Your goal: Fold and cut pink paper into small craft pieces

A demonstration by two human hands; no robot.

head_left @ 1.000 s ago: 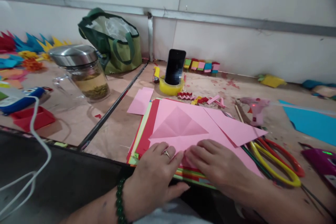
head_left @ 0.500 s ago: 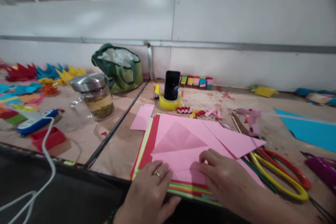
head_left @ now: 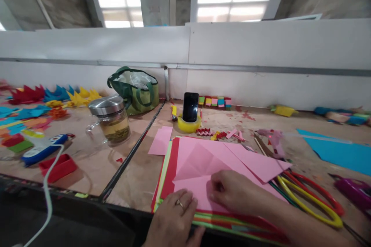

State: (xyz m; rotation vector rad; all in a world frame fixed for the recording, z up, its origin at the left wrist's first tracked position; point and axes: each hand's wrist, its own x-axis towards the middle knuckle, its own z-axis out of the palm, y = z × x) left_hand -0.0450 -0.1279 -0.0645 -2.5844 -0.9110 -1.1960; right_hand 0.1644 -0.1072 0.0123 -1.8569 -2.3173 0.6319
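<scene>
A creased pink sheet of paper (head_left: 197,160) lies folded near its front edge on top of a stack of coloured paper (head_left: 167,170). My left hand (head_left: 174,216), with a ring on one finger, rests flat on the front left of the pink paper, fingers stretched out. Curled closed, my right hand (head_left: 232,191) presses its knuckles and fingertips on the middle of the folded strip; nothing shows inside it. Another pink piece (head_left: 257,160) lies at the right of the stack, partly over the sheet beneath.
Right of the stack lie scissors (head_left: 313,200) with yellow and red handles, a pink glue gun (head_left: 274,141) and blue paper (head_left: 342,150). Behind it a phone (head_left: 190,107) leans in a yellow tape roll (head_left: 188,124). A glass tea mug (head_left: 114,127) and green bag (head_left: 142,98) stand left.
My right hand has moved left and curled tighter over the pink paper. My left hand stays at the paper's front left. The camera view has tilted up.
</scene>
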